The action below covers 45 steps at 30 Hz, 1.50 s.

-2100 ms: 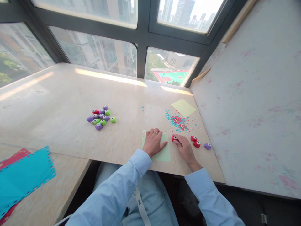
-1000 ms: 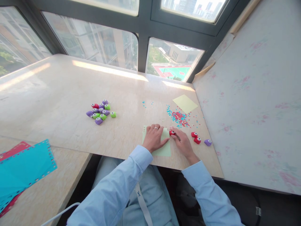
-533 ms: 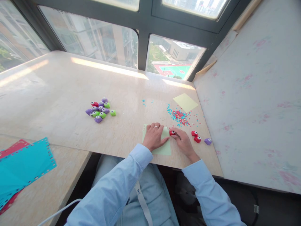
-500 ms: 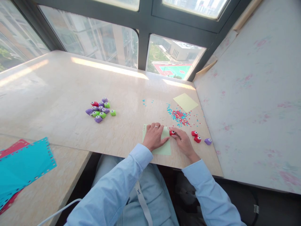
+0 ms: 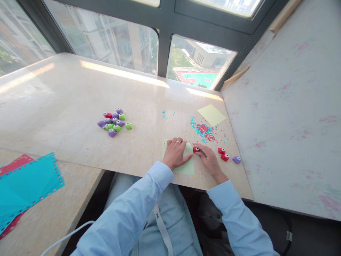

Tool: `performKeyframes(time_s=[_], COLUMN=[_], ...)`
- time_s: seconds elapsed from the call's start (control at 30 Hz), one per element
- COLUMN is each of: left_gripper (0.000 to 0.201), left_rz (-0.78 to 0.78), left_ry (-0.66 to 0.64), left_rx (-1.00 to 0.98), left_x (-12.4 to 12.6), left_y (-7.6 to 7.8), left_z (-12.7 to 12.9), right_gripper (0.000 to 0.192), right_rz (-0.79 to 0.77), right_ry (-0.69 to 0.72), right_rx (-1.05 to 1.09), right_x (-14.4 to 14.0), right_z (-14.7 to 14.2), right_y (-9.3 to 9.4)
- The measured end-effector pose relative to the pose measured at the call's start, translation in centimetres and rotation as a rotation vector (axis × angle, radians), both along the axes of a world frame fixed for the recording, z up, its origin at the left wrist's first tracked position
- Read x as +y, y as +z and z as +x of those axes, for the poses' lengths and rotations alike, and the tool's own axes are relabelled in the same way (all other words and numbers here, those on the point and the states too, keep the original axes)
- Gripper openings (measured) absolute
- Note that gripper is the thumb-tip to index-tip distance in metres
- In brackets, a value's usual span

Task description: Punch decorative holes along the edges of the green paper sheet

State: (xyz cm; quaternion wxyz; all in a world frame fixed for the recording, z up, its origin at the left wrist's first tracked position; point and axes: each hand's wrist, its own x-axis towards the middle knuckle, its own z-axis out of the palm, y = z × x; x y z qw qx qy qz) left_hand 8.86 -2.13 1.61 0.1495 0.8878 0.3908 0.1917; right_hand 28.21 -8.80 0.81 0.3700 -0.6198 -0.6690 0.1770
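My left hand [image 5: 175, 153], a ring on one finger, lies flat over a pale green sheet of paper [image 5: 187, 168] and presses it to the tabletop. Small punched holes show along the sheet's top edge. At the sheet's right edge, my right hand [image 5: 210, 161] grips a small red craft punch [image 5: 196, 149] between thumb and fingers. Just right of that hand sit two red punches [image 5: 224, 157] and a purple punch [image 5: 236, 160]. Whether the punch's slot has paper in it is too small to tell.
Red and blue confetti [image 5: 204, 131] lies scattered beyond my right hand, beside a pale yellow sheet [image 5: 212, 115]. Several purple, green and red punches [image 5: 114, 121] cluster to the left. Blue sheets [image 5: 29, 185] with punched edges overlap red ones at lower left. A wall [image 5: 287, 124] bounds the right.
The whole view has shifted slightly. My hands, the green sheet and the gripped red punch keep practically the same places on the table.
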Motion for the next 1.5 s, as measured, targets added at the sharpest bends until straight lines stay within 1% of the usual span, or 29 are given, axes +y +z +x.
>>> performKeyframes(time_s=[0.2,0.43,0.77,1.0,1.13,1.27,1.37,1.5], left_gripper=[0.051,0.052,0.052,0.053,0.054,0.054,0.054,0.054], left_rz=[-0.002,0.009,0.001,0.032,0.042,0.045,0.045,0.037], left_ry=[0.003,0.004,0.001,-0.004,0.0,0.002,-0.001,-0.002], left_rx=[0.002,0.014,0.004,0.005,0.012,0.023,0.022,0.008], left_x=[-0.02,0.01,0.0,0.04,0.0,-0.04,-0.06,-0.08], left_y=[0.04,0.07,-0.02,-0.03,0.01,-0.01,-0.06,-0.17], left_z=[0.0,-0.05,-0.04,-0.05,-0.07,-0.05,-0.01,0.01], right_gripper=[0.026,0.027,0.028,0.032,0.035,0.034,0.033,0.029], right_rz=[-0.005,-0.001,0.029,0.027,0.005,-0.026,-0.039,-0.02], right_ry=[0.002,-0.015,0.014,-0.003,-0.044,-0.071,-0.063,-0.036], right_rx=[-0.005,0.013,-0.038,-0.087,-0.07,-0.007,0.017,-0.017], right_x=[-0.05,-0.07,-0.06,-0.02,-0.04,-0.02,0.13,0.66], right_z=[0.02,0.16,0.09,0.08,-0.07,-0.24,-0.4,-0.75], right_y=[0.1,-0.24,-0.1,-0.4,-0.47,-0.49,-0.4,-0.16])
